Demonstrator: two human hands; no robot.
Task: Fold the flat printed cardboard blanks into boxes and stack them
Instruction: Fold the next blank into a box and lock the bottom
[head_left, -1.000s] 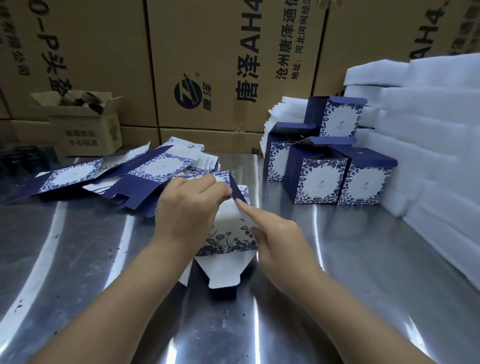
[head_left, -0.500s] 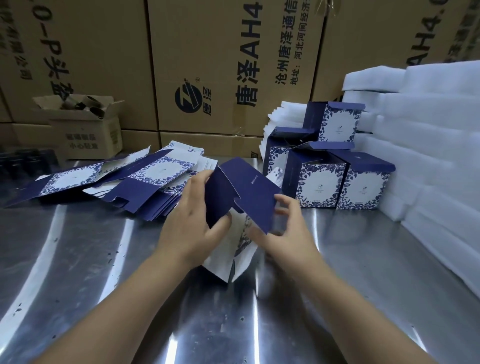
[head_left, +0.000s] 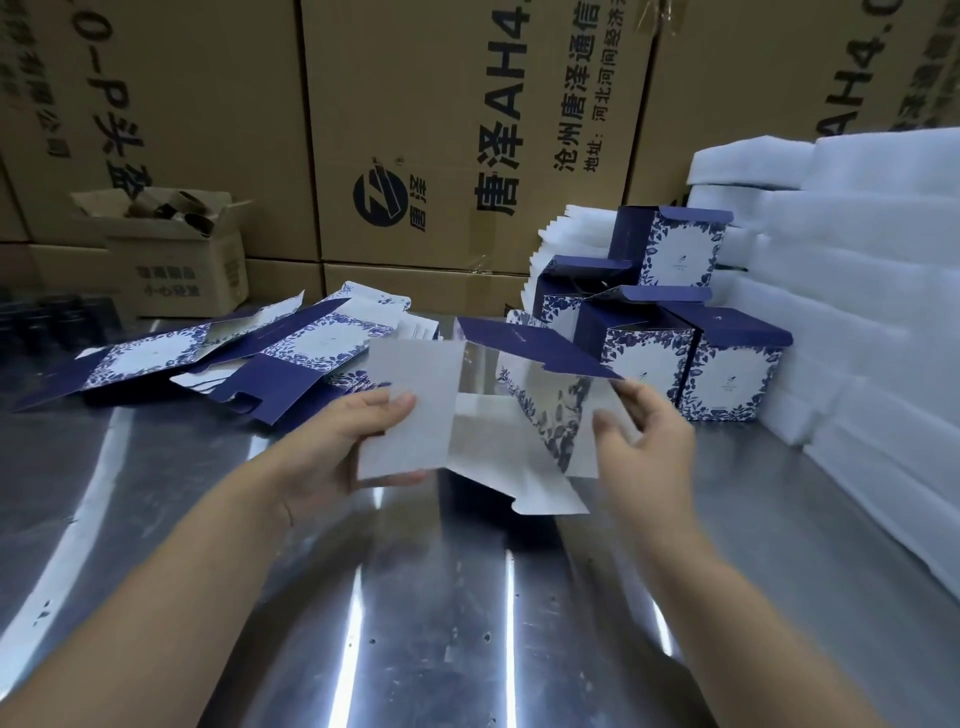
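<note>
A: Where is the blank (head_left: 483, 436) the person is working on?
B: It is held between both hands, over the middle of the steel table (head_left: 415, 623). It is partly opened. White inner panels face the camera, a navy flap juts out on the far side, and a white flap points toward the near edge. Whether that flap touches the table cannot be told.
A: How does the left hand (head_left: 343, 452) hold it?
B: It is clamped on the left white panel, with the thumb on the upper face and the fingers curled underneath.
A: And the right hand (head_left: 649, 447)?
B: It pinches the right panel (the one with the blue leaf print along its fold), thumb in front and fingers behind.
A: What else is on the table?
B: The flat blanks (head_left: 234, 358) lie in a loose, fanned pile toward the far left corner. The folded boxes (head_left: 644, 358) stand toward the far right, touching one another, and one sits higher on the back row. White foam sheets (head_left: 857, 312) are stacked along the right edge, just beside the boxes. Brown cartons (head_left: 467, 130) form a wall behind the far edge, and a small open carton (head_left: 171, 265) sits at the far left.
</note>
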